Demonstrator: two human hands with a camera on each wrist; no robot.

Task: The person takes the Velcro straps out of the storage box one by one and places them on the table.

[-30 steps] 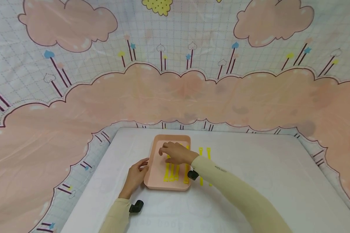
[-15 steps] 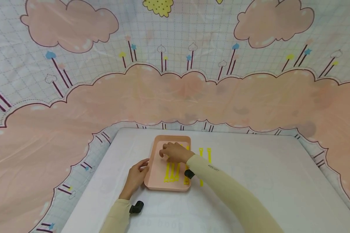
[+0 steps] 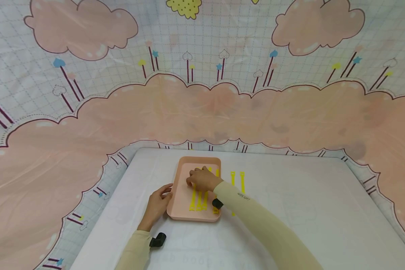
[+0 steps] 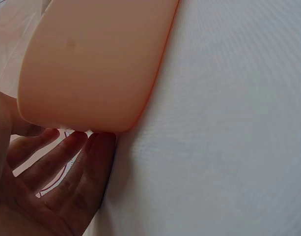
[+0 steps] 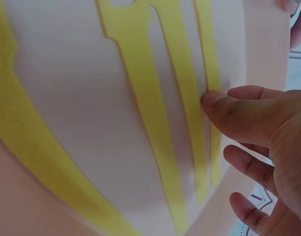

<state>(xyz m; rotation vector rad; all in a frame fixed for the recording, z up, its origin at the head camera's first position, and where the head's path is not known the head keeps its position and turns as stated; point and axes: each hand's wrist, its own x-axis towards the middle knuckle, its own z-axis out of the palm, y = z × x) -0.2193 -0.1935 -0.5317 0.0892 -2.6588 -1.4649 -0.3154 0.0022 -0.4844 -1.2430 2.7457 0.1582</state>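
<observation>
A shallow peach tray [image 3: 179, 210] lies on the white table with several flat yellow strips [image 3: 199, 200] in it, each with a widened, notched end. My left hand [image 3: 156, 205] rests on the tray's left side, its loosely bent fingers [image 4: 103, 147] touching the outer wall. Inside the tray my right hand [image 3: 205, 179] reaches over the strips. Up close in the right wrist view, its thumb and index finger pinch the slim yellow strip [image 5: 215, 147] nearest the tray's left wall. The other fingers of that hand are bent beyond the strip.
Two more yellow strips [image 3: 242, 182] lie on the white table [image 3: 297, 202] right of the tray, partly covered by the right sleeve [image 3: 256, 210]. A printed cloth backdrop [image 3: 202, 108] with clouds rises behind the table. Each wrist carries a small black camera [image 3: 158, 240].
My right hand has lowered slightly toward the strips and its fingers have drawn closer together. The right forearm has shifted a little left. The left hand and tray have stayed in place.
</observation>
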